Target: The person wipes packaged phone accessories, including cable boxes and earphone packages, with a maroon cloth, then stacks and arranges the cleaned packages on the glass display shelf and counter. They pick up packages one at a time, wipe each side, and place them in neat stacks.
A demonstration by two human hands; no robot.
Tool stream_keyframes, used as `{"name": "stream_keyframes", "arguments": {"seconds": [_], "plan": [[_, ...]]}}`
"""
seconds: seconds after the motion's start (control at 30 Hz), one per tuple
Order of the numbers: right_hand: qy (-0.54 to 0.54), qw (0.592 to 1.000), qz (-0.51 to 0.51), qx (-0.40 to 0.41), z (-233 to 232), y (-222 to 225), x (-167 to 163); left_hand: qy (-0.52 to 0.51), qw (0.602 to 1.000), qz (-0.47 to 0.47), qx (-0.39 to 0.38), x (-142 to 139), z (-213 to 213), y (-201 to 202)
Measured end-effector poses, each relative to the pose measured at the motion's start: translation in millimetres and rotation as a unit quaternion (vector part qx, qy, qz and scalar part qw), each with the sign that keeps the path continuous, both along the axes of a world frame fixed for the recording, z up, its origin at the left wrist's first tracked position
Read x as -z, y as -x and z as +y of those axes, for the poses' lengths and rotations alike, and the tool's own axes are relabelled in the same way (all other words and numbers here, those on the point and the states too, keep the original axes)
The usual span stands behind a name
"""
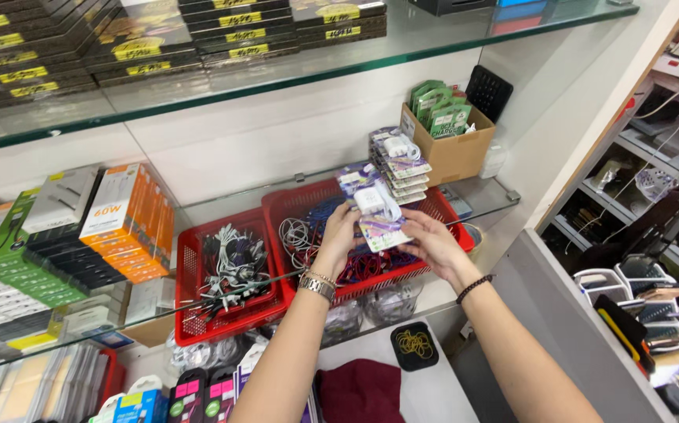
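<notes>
Both hands share one grip on a small stack of blister-packed chargers (374,210), white plugs on purple-and-white cards. Left hand (338,237), with a metal watch at the wrist, pinches the stack's left edge, fingers closed on the cards. Right hand (432,243), with a dark bead bracelet, closes on the lower right corner, thumb on top. The packs hang in the air just above the larger red basket (441,211), which holds a tangle of red, blue and white cables. Just behind the held packs, a second pile of the same packs (399,166) leans up from that basket's back edge.

As a judgement, the step in hand is squaring up the packs between the two hands; the next move calls for a steady two-sided hold, since the slick cards could fan apart.

To the left sits a smaller red basket (229,274) of grey and white cables, then orange boxes (124,219). A cardboard box (453,145) of green packs stands behind, all on a glass shelf (480,196).
</notes>
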State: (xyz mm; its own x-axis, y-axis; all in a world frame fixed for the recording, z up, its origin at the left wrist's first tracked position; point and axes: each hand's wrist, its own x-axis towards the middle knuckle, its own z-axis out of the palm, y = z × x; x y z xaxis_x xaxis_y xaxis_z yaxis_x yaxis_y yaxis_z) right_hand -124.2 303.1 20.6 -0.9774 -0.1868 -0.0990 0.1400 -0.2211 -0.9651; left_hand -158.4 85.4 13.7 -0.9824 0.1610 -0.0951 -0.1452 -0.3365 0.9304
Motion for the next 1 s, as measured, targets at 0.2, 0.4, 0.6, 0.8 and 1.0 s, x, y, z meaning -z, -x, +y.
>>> {"name": "stream_keyframes", "arguments": {"seconds": [0.2, 0.4, 0.6, 0.8, 1.0], "plan": [[0.029, 0.997, 0.019, 0.064, 47, 100, -26, -0.016, 0.999, 0.045, -0.009, -34, 52, 87], [0.073, 0.981, 0.081, 0.162, 58, 146, -10, -0.023, 0.999, 0.005, -0.024, -35, 84, 147], [0.000, 0.971, 0.086, 0.225, 62, 163, 2, 0.020, 0.997, 0.010, -0.074, -21, 102, 166], [-0.063, 0.951, 0.114, 0.279, 56, 140, 3, 0.101, 0.984, 0.061, -0.132, -11, 90, 154], [-0.036, 0.955, 0.122, 0.270, 19, 80, 23, 0.102, 0.986, 0.099, -0.091, 11, 38, 86]]}}
